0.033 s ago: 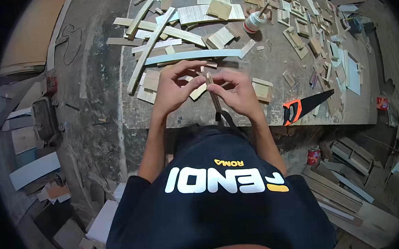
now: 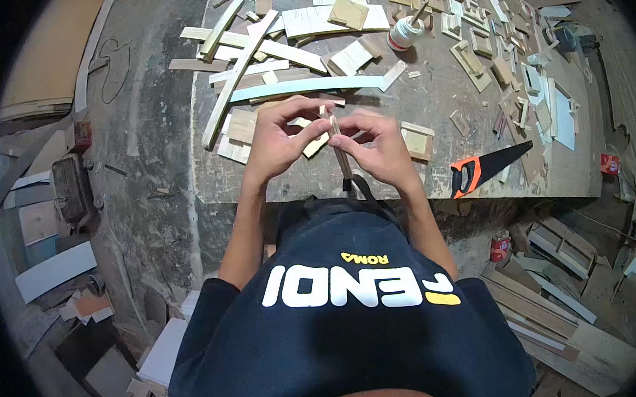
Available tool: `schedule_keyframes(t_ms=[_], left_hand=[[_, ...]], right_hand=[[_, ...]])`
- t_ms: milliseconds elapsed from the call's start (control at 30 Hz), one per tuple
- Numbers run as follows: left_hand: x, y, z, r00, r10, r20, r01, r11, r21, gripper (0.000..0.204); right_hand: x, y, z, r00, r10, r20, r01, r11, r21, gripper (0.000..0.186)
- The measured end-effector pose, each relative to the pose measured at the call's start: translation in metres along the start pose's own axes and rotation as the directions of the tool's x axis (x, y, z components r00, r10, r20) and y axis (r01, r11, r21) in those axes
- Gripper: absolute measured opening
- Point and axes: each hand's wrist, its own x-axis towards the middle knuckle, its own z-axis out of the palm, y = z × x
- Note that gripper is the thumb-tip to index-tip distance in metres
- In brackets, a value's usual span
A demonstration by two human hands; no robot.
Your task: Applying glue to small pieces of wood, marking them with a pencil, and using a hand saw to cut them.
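Just above the near edge of the table, my two hands meet over small wood pieces. My right hand (image 2: 375, 146) pinches a thin wooden strip (image 2: 341, 156), seen nearly edge-on, with its lower end pointing toward me. My left hand (image 2: 277, 144) has thumb and fingers closed around a small wooden piece (image 2: 323, 112) at the strip's upper end. The two pieces seem to touch, but the fingers hide the joint. A pale flat wood block (image 2: 316, 145) lies on the table behind my left thumb.
A handsaw (image 2: 489, 168) with an orange and black handle lies at the table's (image 2: 405, 181) near right edge. A white glue bottle (image 2: 402, 36) stands at the back. Long wood strips (image 2: 239, 78) lie crossed at left; several small wooden assemblies (image 2: 471, 66) fill the far right.
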Motion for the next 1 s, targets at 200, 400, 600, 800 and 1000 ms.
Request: schedule_keyframes(t_ms=[200, 400, 600, 800, 1000], left_hand=[[-0.013, 0.000, 0.027, 0.999, -0.023, 0.049, 0.019, 0.996, 0.088, 0.019], [-0.025, -0.007, 0.049, 0.998, 0.006, 0.062, -0.019, 0.975, 0.223, 0.016], [-0.034, -0.009, 0.074, 0.999, 0.002, 0.046, -0.015, 0.960, 0.279, 0.011], [-0.033, -0.016, 0.079, 0.999, 0.019, 0.031, -0.025, 0.980, 0.196, 0.012], [-0.026, -0.018, 0.077, 0.999, 0.012, 0.030, -0.018, 0.979, 0.201, 0.013]], right_hand=[[-0.034, 0.007, -0.004, 0.995, 0.084, -0.048, -0.082, 0.996, 0.035, 0.022], [-0.059, 0.018, -0.002, 0.981, 0.144, -0.128, -0.142, 0.990, 0.021, 0.018], [-0.082, 0.038, -0.004, 0.973, 0.172, -0.155, -0.160, 0.983, 0.086, 0.018], [-0.089, 0.042, -0.002, 0.937, 0.303, -0.176, -0.237, 0.918, 0.319, 0.014], [-0.086, 0.037, -0.003, 0.939, 0.263, -0.223, -0.205, 0.946, 0.252, 0.013]])
